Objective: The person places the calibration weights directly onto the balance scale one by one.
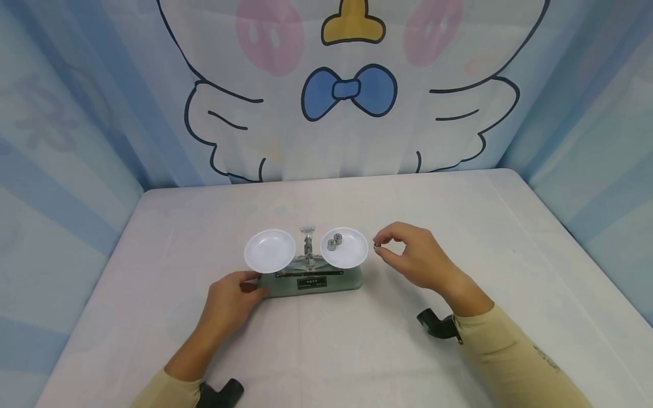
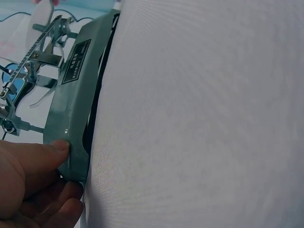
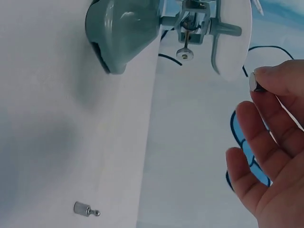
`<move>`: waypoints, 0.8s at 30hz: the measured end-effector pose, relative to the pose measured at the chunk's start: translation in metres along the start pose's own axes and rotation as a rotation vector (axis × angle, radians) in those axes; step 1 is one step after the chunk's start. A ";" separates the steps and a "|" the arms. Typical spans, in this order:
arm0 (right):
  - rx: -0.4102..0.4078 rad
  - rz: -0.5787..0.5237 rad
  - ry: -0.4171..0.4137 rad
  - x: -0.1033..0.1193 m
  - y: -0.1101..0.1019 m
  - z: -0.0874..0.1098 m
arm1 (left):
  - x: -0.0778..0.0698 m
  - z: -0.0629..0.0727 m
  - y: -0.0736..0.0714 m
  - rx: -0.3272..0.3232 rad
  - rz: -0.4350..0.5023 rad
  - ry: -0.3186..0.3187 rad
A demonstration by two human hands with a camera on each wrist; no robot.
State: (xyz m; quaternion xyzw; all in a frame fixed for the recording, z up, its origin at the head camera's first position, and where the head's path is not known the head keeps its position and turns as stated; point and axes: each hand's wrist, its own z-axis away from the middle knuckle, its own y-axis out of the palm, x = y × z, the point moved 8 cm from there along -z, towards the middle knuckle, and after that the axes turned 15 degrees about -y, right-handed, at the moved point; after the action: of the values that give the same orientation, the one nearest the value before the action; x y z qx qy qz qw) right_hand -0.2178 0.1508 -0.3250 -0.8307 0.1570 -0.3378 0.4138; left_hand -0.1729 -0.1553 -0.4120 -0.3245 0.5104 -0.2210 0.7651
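A balance scale with a green base stands on the table with two white pans. The left pan is bare. On the right pan sit two small metal weights. My left hand grips the left end of the base, the thumb on its front face and the fingers around the end. Just to the right of the right pan, my right hand pinches a small metal weight between thumb and index finger. Its other fingers are loosely bent.
Another knobbed metal weight lies on the white tabletop in the right wrist view. Printed curtains surround the table at the back and both sides. Dark wrist devices stick out below both sleeves.
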 end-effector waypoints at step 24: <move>0.062 0.057 -0.050 0.028 0.029 -0.037 | 0.000 0.001 -0.001 -0.003 -0.005 -0.005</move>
State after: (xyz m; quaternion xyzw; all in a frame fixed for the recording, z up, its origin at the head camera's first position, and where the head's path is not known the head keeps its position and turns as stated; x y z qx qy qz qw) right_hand -0.2232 0.0968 -0.3197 -0.8208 0.1597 -0.3099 0.4524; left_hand -0.1717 -0.1554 -0.4113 -0.3276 0.5078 -0.2214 0.7654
